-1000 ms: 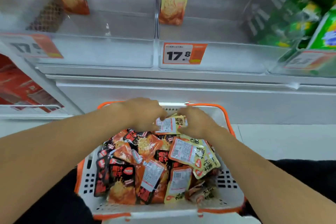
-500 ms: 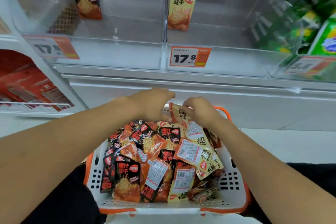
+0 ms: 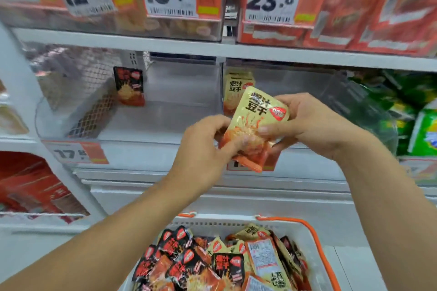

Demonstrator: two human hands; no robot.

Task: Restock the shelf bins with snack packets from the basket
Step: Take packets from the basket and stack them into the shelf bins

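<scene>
Both my hands pinch one yellow packet (image 3: 256, 123), the left hand (image 3: 205, 149) at its lower corner, the right hand (image 3: 305, 125) at its side, held at the mouth of the yellow-labelled bin (image 3: 295, 92). I'd release left (basket (image 3: 324, 248) sits at 6 o'clock) and slide it in upright.

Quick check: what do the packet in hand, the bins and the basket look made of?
Packet: glossy printed plastic film, probably; it creases under both hands.
Bins: clear rigid plastic, likely acrylic; see-through walls with glare.
Basket: white moulded plastic with slots, orange rim.
</scene>
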